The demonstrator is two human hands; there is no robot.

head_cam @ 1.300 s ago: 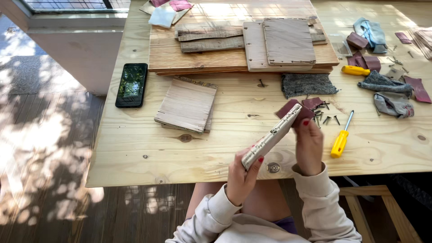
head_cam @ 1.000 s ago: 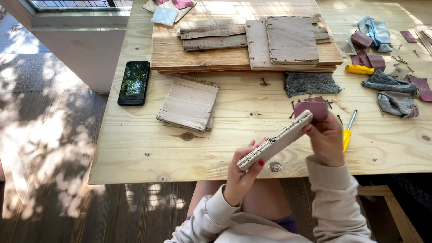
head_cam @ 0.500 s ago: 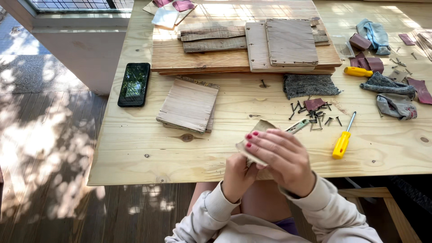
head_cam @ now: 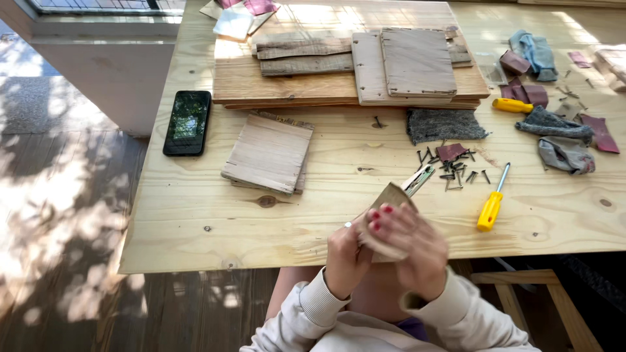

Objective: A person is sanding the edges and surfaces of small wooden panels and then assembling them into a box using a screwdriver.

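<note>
Both hands grasp a small board at the table's near edge: the left hand clasps its lower end, the right hand lies curled over its face. Just beyond the board lie nails, with a yellow screwdriver to their right. Left of the board sits a wood square, farther left a phone. Farthest is a plank stack.
</note>
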